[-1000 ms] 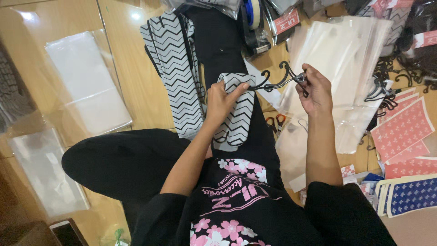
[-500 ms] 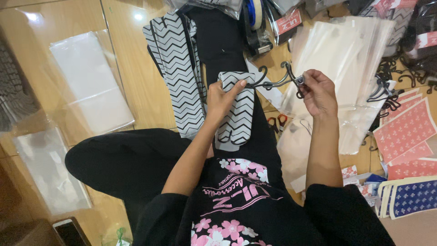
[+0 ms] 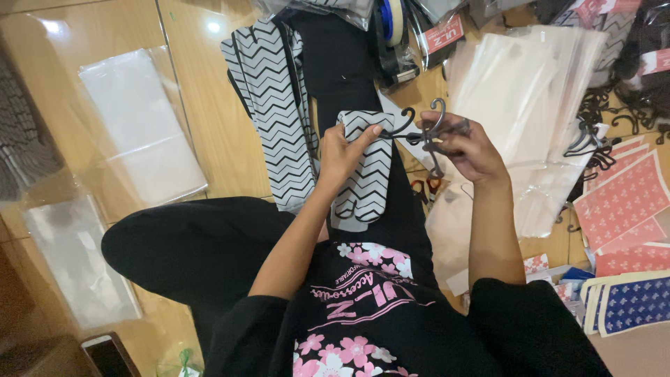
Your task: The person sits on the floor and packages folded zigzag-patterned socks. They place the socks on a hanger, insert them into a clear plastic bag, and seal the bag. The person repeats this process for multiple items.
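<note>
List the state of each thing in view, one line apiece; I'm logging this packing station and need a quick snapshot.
left hand: gripping the folded sock's top.
right hand: pinching a small hanger.
folded zigzag sock: doubled over, held above the lap.
small black hanger: held, hook at the sock's edge.
flat zigzag socks: laid out on the floor.
clear bags: flat, empty.
tape dispenser: upright, loaded.
phone: screen dark.

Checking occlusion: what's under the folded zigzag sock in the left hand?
Under the sock: black trouser leg. The left hand covers its top left part; anything beneath the sock is hidden.
</note>
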